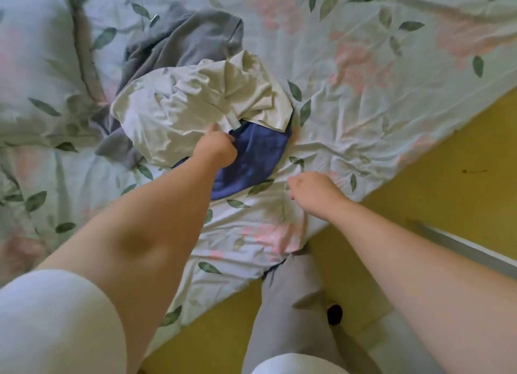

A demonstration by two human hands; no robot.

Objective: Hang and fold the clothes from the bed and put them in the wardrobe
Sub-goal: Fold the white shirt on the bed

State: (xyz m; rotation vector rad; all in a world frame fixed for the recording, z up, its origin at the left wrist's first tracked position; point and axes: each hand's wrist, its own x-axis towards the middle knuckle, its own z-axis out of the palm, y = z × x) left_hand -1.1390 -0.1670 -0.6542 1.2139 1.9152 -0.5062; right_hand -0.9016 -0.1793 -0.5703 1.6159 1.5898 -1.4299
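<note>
1. The white shirt (201,102) is lying crumpled on the bed (391,94), overlapping a blue garment (257,155); a grey garment (190,38) is lying just behind the shirt.
2. The left hand (215,147) is pinching the shirt's near edge; the right hand (313,189) is hovering beside the shirt, loosely curled and holding nothing.
3. The shirt is looking light and limp, so it is likely best lifted by the shoulders.

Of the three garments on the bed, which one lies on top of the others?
The cream garment. It covers part of the grey garment on its far side and part of the blue garment on its near side.
</note>
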